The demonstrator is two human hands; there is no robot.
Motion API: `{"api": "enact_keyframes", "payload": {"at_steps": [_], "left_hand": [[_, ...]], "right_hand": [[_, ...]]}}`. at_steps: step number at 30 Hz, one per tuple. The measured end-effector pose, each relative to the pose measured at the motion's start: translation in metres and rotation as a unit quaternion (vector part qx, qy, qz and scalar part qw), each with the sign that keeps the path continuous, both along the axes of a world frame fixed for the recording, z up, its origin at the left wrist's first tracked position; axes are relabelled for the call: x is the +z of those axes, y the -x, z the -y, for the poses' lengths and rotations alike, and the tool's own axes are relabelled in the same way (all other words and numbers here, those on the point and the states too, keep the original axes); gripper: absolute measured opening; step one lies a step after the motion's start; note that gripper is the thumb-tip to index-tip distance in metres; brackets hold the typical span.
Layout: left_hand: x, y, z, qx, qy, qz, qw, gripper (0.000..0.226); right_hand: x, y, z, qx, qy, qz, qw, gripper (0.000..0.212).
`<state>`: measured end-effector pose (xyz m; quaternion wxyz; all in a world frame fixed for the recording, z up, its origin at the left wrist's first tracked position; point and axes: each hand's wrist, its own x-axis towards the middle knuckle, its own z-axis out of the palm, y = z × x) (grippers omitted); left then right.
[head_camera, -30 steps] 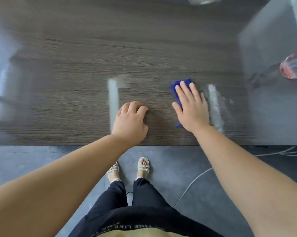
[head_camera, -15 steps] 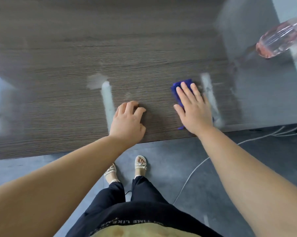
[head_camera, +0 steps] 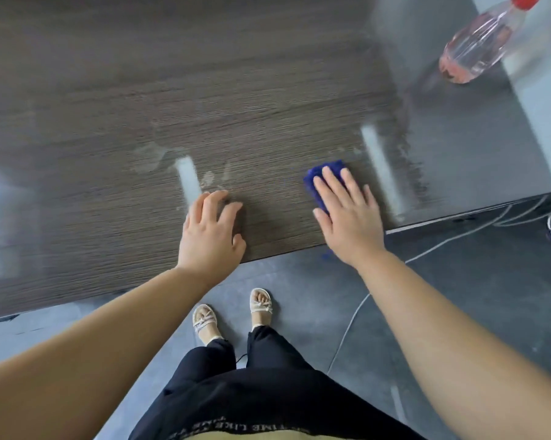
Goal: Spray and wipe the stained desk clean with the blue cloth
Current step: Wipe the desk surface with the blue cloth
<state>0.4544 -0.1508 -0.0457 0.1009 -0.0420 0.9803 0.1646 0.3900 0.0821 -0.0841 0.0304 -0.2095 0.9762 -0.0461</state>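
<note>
Dark wood-grain desk [head_camera: 141, 100] fills the upper view, over grey floor. Right hand [head_camera: 347, 214] lies flat with fingers [head_camera: 331, 182] slightly spread, pressing the blue cloth [head_camera: 315, 182] near the front edge — only its far end shows. Left hand [head_camera: 209, 230] rests beside it, fingers curled, holding nothing. Pale smears [head_camera: 150, 158] mark the wood. Far right, a clear bottle [head_camera: 477, 49] holds a little pink liquid at its base.
</note>
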Motion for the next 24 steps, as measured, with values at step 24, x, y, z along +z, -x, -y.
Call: {"api": "enact_keyframes", "payload": {"at_steps": [24], "left_hand": [[0.012, -0.023, 0.104, 0.186, 0.013, 0.06, 0.981, 0.044]], "right_hand": [[-0.001, 0.005, 0.14, -0.083, 0.002, -0.013, 0.996, 0.061]]}}
